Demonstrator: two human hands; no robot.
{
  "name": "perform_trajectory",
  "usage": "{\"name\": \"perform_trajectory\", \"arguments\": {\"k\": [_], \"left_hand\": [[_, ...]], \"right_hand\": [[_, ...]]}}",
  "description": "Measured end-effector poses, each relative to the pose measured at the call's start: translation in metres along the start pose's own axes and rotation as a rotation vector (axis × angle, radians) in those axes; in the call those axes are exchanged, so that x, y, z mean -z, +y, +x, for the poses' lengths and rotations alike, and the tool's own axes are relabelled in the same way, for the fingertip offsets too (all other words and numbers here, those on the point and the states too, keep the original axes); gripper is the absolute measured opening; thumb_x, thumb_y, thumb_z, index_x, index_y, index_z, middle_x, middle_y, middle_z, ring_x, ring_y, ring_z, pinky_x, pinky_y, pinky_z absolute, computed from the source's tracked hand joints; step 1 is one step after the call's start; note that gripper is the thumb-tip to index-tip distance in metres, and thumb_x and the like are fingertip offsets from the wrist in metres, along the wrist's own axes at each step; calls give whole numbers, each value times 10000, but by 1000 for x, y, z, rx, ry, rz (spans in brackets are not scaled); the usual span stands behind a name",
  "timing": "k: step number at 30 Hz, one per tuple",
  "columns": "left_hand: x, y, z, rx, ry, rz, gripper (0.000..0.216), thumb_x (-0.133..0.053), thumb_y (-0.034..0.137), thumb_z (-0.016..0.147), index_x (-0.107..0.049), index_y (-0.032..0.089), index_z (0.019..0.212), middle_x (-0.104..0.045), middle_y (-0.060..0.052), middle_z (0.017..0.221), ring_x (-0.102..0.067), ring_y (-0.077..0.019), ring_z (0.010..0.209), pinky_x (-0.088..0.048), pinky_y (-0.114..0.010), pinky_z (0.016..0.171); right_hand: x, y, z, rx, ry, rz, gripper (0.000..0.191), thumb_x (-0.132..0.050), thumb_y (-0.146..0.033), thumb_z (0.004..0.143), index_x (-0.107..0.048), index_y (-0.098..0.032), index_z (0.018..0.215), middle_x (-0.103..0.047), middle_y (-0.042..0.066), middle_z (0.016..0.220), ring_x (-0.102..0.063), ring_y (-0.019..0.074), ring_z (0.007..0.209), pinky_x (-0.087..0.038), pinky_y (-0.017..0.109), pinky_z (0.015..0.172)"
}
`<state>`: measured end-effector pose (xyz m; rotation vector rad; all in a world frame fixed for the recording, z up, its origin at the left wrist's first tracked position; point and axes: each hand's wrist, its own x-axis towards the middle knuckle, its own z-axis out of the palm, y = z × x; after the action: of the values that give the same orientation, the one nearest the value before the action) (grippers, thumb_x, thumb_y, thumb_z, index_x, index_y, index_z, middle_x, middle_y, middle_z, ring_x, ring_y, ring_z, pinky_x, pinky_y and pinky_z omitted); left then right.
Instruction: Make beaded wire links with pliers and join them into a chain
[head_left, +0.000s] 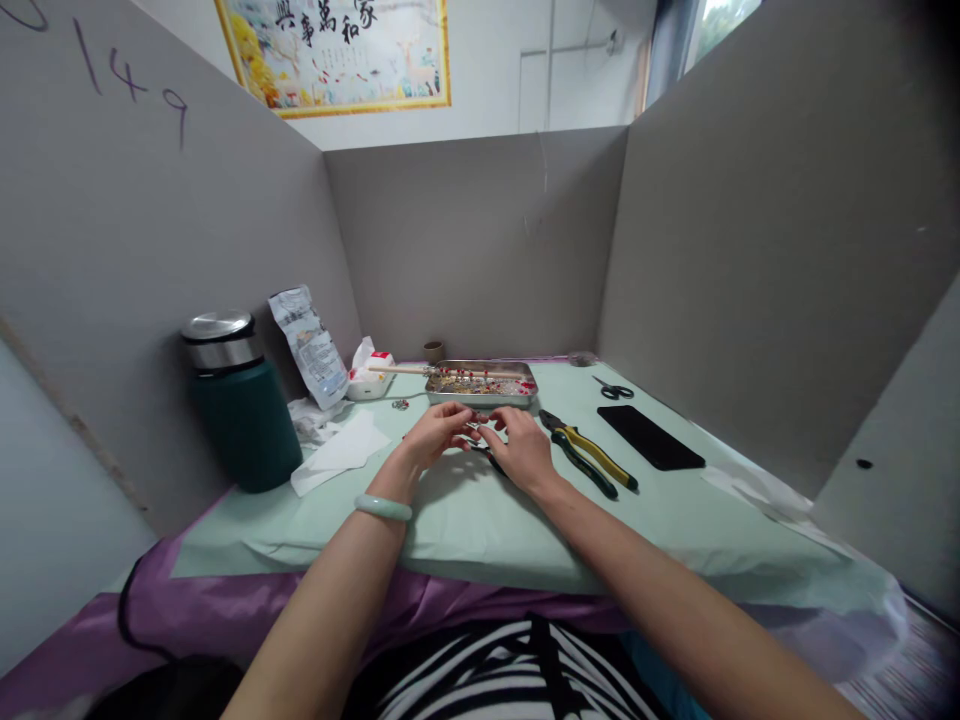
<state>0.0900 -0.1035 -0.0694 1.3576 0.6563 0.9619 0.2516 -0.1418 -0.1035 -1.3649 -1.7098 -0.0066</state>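
My left hand and my right hand meet over the pale green table cover, fingertips pinched together on a small piece I cannot make out. A dark tool handle pokes out under my right hand. A pale green bangle sits on my left wrist. Just beyond the hands stands a metal tray filled with small red and metal bits, with a wooden stick laid across it.
Yellow-handled pliers, a black phone and small scissors lie to the right. A green flask, a foil packet and white tissue stand left. Grey partitions wall three sides.
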Motion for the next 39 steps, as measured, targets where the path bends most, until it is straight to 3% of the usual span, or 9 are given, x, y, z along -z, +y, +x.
{"name": "perform_trajectory", "arguments": {"k": [5,12,16,20,22,25,29,34,39], "left_hand": [[5,1,1,-7,48,-124,159,-705,206,738,-597,102,789,-629,-65,791,-562,-83,552,-442,-198,468],[5,1,4,6,77,-222,153,-669,99,743,-601,112,879,-592,-20,663,-535,-69,484,-442,-177,468],[7,2,5,39,77,-290,120,-619,65,770,-598,119,875,-579,-13,645,-513,-59,464,-418,-159,442],[11,2,4,112,61,-396,119,-599,110,810,-623,90,925,-570,-20,661,-516,-57,480,-413,-154,430],[12,2,4,119,43,-429,150,-613,127,808,-633,71,946,-576,-28,680,-513,-50,488,-417,-152,439],[13,0,5,95,10,-413,192,-640,125,786,-637,63,968,-583,-28,699,-491,-39,479,-397,-147,429],[12,-3,6,57,5,-313,185,-665,263,793,-631,93,861,-591,-29,684,-491,-52,479,-399,-161,432],[10,-5,7,29,45,-235,267,-685,384,767,-593,133,778,-594,-11,659,-453,-55,441,-394,-180,422],[11,-5,8,39,72,-181,254,-697,367,758,-620,127,782,-565,1,591,-446,-66,425,-390,-197,419]], "right_hand": [[4,2,-7,-1,-258,-362,395,-594,-541,752,-625,-169,882,-615,126,972,-480,302,982,-331,404,813],[1,3,-7,38,-349,-343,212,-512,-300,802,-641,-162,897,-623,123,975,-505,265,966,-353,331,733],[0,8,2,-101,-270,-60,135,-559,-250,719,-642,-166,784,-638,82,866,-540,220,862,-371,295,695],[8,12,15,-571,-200,719,158,-520,-309,756,-602,-174,769,-608,30,740,-543,155,680,-350,239,520],[15,11,20,-729,-320,1130,244,-476,-375,809,-600,-167,775,-597,35,721,-544,148,653,-351,230,484],[22,6,19,-722,-504,1456,295,-459,-399,846,-625,-156,829,-633,66,789,-584,164,739,-419,246,538],[24,-1,13,-625,-608,1451,268,-419,-255,834,-643,-148,936,-654,92,901,-599,177,841,-461,246,597],[21,-6,7,-525,-702,1402,288,-445,-261,833,-630,-152,1024,-635,74,864,-597,181,796,-535,341,701],[14,-7,3,-482,-693,1243,272,-499,-255,790,-607,-149,1016,-632,60,807,-594,164,673,-545,311,562]]}}
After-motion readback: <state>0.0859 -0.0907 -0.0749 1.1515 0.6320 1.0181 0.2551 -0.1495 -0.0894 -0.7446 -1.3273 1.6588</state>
